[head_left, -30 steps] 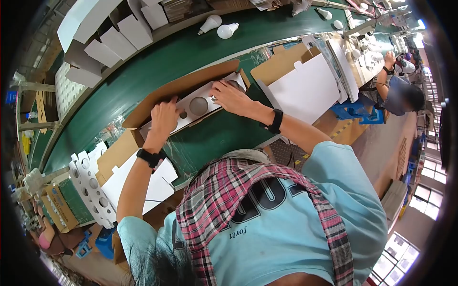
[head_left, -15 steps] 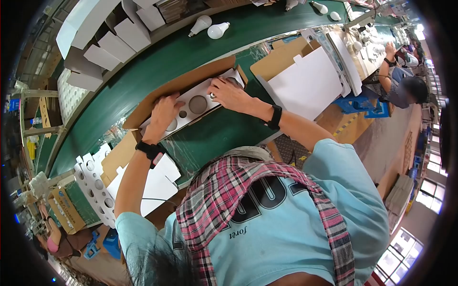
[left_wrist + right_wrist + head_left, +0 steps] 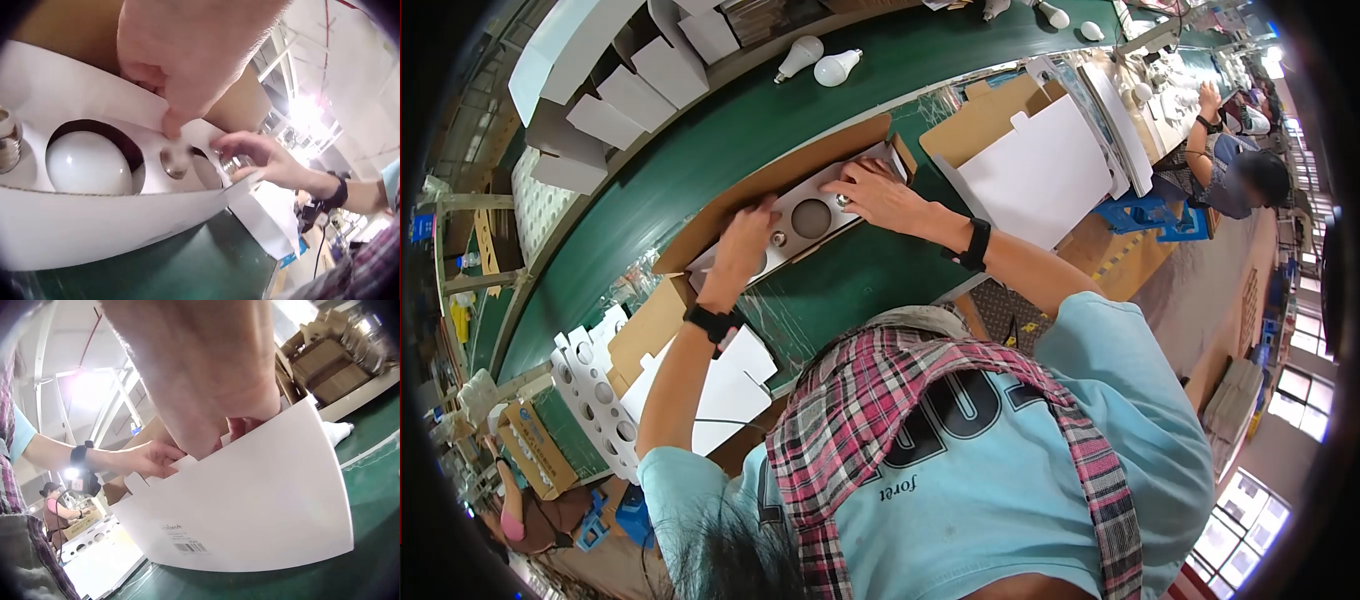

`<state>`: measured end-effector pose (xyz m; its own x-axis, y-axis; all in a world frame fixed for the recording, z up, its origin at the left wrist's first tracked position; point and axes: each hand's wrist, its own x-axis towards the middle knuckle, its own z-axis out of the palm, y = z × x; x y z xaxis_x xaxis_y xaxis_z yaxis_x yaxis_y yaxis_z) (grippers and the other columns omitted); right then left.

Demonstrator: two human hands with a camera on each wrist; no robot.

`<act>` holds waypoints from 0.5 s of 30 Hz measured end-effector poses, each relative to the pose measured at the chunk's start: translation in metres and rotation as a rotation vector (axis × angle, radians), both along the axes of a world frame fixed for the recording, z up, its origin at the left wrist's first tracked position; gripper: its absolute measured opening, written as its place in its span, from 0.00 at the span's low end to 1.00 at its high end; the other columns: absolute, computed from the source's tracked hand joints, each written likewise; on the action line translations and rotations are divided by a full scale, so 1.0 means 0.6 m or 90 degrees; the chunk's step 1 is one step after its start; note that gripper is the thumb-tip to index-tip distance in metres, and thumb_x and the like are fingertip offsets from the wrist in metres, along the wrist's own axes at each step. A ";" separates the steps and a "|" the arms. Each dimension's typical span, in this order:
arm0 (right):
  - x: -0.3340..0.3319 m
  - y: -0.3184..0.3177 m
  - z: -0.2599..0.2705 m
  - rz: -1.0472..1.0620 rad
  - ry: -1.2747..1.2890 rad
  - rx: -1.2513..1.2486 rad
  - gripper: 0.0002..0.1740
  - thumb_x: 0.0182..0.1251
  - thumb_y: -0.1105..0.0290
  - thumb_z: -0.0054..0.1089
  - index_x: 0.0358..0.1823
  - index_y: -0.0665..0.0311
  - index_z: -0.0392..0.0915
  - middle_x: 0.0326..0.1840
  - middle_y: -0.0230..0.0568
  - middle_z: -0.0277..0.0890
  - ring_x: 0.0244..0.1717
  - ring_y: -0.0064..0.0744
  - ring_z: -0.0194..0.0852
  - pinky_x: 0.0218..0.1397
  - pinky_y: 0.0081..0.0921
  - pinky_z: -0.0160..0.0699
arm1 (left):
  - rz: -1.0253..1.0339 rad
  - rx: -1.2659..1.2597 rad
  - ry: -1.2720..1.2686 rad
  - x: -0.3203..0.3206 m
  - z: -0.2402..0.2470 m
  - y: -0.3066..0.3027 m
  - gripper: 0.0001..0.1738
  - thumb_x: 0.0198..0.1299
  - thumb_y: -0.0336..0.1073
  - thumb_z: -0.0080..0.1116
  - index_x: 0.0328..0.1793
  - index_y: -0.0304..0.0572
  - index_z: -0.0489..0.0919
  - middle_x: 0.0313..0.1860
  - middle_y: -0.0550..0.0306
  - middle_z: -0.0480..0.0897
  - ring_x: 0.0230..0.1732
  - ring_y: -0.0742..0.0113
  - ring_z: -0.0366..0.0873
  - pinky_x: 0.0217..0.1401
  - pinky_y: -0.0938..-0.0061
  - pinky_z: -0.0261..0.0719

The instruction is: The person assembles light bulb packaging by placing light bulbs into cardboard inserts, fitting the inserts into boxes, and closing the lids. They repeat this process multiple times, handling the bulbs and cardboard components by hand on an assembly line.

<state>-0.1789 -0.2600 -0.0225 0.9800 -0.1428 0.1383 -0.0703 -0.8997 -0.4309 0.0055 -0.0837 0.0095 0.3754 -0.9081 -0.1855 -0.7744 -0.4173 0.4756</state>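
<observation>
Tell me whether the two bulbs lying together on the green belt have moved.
Yes: in the head view, the bulbs have shifted left, nearer the white boxes.

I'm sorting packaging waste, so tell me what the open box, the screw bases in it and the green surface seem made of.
Open box: likely cardboard, smooth white outside, its raised flap showing plain brown inside.
Screw bases: probably metal, shiny, with bright glints and ridged sides.
Green surface: perhaps rubber or plastic, smooth with a soft sheen; the look leaves it open.
</observation>
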 end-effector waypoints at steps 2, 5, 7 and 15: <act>0.002 -0.002 -0.009 -0.002 -0.010 -0.018 0.23 0.59 0.65 0.60 0.58 0.51 0.72 0.49 0.41 0.65 0.57 0.43 0.60 0.64 0.40 0.56 | -0.050 -0.047 -0.069 -0.017 0.007 0.014 0.18 0.59 0.35 0.57 0.55 0.39 0.75 0.52 0.42 0.78 0.51 0.42 0.76 0.55 0.57 0.74; 0.005 -0.008 -0.015 0.005 0.022 -0.032 0.23 0.59 0.64 0.60 0.58 0.51 0.72 0.50 0.42 0.65 0.58 0.44 0.60 0.64 0.41 0.56 | -0.125 -0.176 -0.106 -0.034 -0.006 0.036 0.19 0.56 0.32 0.59 0.54 0.40 0.73 0.58 0.47 0.74 0.56 0.46 0.72 0.58 0.58 0.72; 0.011 -0.008 -0.012 0.024 0.047 -0.029 0.23 0.59 0.63 0.60 0.57 0.52 0.73 0.51 0.43 0.65 0.58 0.44 0.60 0.64 0.41 0.56 | -0.102 -0.148 -0.082 -0.033 -0.024 0.043 0.19 0.54 0.31 0.61 0.53 0.39 0.73 0.60 0.49 0.72 0.61 0.48 0.69 0.60 0.60 0.71; -0.066 -0.051 0.077 0.029 0.049 -0.220 0.14 0.54 0.62 0.64 0.35 0.65 0.79 0.42 0.41 0.72 0.56 0.40 0.67 0.71 0.39 0.56 | -0.045 -0.116 -0.230 -0.044 0.043 0.173 0.16 0.53 0.31 0.61 0.48 0.38 0.75 0.46 0.49 0.75 0.52 0.55 0.73 0.61 0.58 0.65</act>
